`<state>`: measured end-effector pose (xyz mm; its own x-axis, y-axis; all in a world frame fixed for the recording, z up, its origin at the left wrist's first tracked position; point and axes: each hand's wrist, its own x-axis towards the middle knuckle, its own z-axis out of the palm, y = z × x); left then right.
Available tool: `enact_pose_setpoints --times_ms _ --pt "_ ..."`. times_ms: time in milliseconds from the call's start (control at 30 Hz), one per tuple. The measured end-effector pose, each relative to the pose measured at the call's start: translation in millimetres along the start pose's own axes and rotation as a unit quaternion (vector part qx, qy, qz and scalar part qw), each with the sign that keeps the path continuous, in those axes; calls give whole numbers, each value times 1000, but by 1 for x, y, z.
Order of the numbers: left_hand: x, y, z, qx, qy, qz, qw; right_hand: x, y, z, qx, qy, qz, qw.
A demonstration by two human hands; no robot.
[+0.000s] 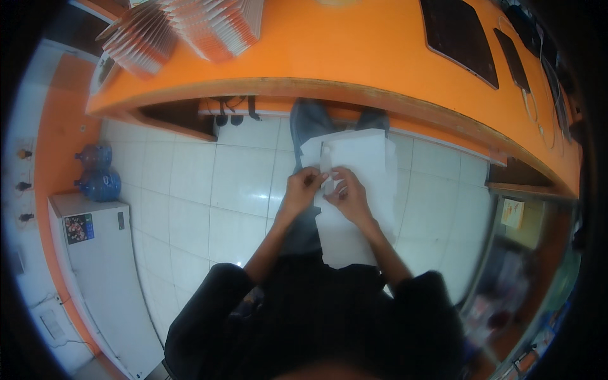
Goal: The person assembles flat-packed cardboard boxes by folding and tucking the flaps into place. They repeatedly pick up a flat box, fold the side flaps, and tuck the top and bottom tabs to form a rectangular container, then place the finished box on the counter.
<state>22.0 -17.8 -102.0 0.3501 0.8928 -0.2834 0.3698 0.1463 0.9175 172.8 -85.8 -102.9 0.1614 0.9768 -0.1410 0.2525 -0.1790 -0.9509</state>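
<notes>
Large white paper sheets with uneven edges lie across my lap, over grey trousers. Above them my left hand is closed in a pinch, thumb against fingers, at the left edge of the sheets. It grips a small whitish strip, perhaps paper or tape; its exact kind is too small to tell. My right hand is beside it, fingers curled around the strip's right side. The two hands nearly meet. A pale narrow piece shows on the sheets just beyond the fingertips.
An orange desk curves ahead, bearing stacks of folded orange-and-white paper, a dark tablet and a phone with a cable. At left stand a white fridge and blue water jugs. Shelving stands right.
</notes>
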Motion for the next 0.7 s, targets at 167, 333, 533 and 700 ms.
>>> enact_pose_setpoints --times_ms 167,333,533,700 --pt "2 -6 -3 -5 0 23 1000 7 13 -2 99 -29 44 994" --pt "3 -5 -5 -20 -20 42 999 7 18 -9 242 9 111 964" --pt "-1 1 3 -19 -38 70 997 7 11 -12 333 18 171 927" --pt "1 7 0 7 -37 81 996 1 10 -10 310 2 162 937"
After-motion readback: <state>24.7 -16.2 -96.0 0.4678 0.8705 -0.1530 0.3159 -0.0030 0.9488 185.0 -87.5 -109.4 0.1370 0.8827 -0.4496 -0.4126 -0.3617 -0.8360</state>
